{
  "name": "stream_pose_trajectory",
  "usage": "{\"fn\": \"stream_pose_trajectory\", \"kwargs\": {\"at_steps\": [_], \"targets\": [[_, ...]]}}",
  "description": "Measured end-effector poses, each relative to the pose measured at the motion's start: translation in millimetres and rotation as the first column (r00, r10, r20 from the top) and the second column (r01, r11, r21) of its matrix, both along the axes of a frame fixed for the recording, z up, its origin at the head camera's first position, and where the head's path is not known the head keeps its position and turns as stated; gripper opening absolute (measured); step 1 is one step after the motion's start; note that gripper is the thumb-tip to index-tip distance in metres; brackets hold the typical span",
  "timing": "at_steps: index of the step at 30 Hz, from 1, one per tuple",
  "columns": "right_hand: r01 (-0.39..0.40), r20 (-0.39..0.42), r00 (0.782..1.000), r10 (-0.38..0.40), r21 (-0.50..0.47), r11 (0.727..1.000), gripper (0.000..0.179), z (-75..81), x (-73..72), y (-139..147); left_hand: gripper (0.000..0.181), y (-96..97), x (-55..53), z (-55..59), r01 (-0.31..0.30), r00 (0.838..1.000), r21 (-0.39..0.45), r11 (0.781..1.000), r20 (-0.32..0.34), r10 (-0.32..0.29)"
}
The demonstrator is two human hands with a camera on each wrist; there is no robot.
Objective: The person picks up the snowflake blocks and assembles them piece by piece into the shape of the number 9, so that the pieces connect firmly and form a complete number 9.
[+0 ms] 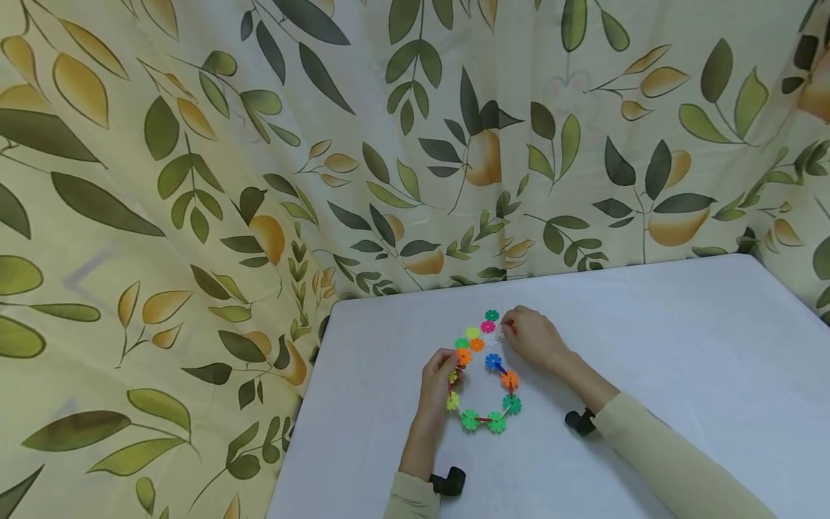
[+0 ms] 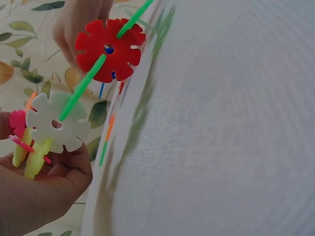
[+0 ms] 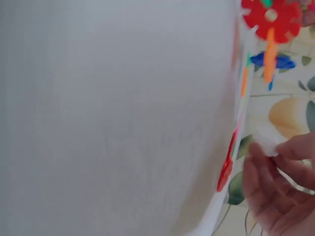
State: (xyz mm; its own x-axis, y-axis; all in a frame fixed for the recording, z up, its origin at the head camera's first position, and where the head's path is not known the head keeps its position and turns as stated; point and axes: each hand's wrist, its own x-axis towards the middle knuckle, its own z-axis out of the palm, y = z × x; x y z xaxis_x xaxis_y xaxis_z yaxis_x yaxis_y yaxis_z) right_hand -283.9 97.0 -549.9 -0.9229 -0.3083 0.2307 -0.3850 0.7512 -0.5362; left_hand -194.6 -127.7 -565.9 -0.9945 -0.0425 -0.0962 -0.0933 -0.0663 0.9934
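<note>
A chain of interlocking plastic snowflake discs (image 1: 470,420) bends into an open ring between the two hands in the head view. My left hand (image 1: 436,382) grips its left end, fingers and thumb around yellow and pink discs beside a white disc (image 2: 74,118) in the left wrist view. Further along, a green disc seen edge-on joins the white one to a red disc (image 2: 91,46). At the ring's far right end is a blue disc (image 1: 493,361). My right hand (image 1: 534,339) pinches a whitish disc (image 3: 267,140) between thumb and fingertips, partly hidden by them.
Loose discs lie on the white table (image 1: 622,324) between and beyond the hands, among them a pink disc (image 1: 488,327), an orange disc (image 1: 476,345) and a dark green disc (image 1: 492,315). A leaf-patterned curtain (image 1: 363,180) hangs behind the table and on its left.
</note>
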Motion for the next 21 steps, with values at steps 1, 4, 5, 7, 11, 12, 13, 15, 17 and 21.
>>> {"fn": "stream_pose_trajectory", "kwargs": {"at_steps": [1,4,5,7,11,12,13,15,17,21], "targets": [[0.004,0.016,1.0,-0.003,-0.045,0.999,0.014,0.0,2.0,0.5,0.022,0.4,0.0,-0.2,-0.004,1.0,0.007,1.0,0.0,0.004],[0.015,0.049,0.999,-0.007,-0.17,0.985,0.012,1.2,9.6,0.5,0.022,1.1,-1.2,-1.4,-0.02,1.0,0.023,1.0,0.003,0.02],[0.013,0.055,0.998,-0.002,-0.201,0.98,0.011,2.1,12.6,0.0,0.022,1.3,-1.6,-1.7,-0.026,1.0,0.027,0.999,0.003,0.025],[0.001,0.061,0.998,0.015,-0.255,0.967,0.01,4.5,18.5,-1.2,0.022,1.4,-2.4,-2.1,-0.029,1.0,0.035,0.999,0.005,0.029],[-0.033,0.087,0.994,0.066,-0.333,0.942,0.006,9.8,30.5,-6.1,0.019,1.9,-3.1,-2.6,-0.034,0.999,0.046,0.998,0.008,0.034],[-0.044,0.089,0.993,0.08,-0.352,0.935,0.006,11.0,33.3,-7.3,0.019,1.8,-3.1,-2.5,-0.032,0.999,0.048,0.998,0.011,0.032],[-0.053,0.09,0.992,0.092,-0.368,0.928,0.005,12.0,36.3,-8.9,0.018,1.9,-3.2,-2.6,-0.033,0.999,0.05,0.998,0.013,0.032],[-0.073,0.084,0.99,0.115,-0.395,0.916,0.005,14.2,41.2,-11.5,0.018,2.0,-3.3,-2.1,-0.032,0.999,0.058,0.998,0.021,0.031],[-0.092,0.074,0.988,0.137,-0.426,0.9,0.007,15.7,45.5,-13.7,0.018,1.9,-3.3,-1.6,-0.025,0.999,0.058,0.998,0.022,0.024],[-0.13,0.062,0.982,0.18,-0.469,0.873,0.01,16.5,51.5,-16.8,0.019,1.8,-2.7,-1.3,-0.01,1.0,0.068,0.998,0.012,0.009]]}}
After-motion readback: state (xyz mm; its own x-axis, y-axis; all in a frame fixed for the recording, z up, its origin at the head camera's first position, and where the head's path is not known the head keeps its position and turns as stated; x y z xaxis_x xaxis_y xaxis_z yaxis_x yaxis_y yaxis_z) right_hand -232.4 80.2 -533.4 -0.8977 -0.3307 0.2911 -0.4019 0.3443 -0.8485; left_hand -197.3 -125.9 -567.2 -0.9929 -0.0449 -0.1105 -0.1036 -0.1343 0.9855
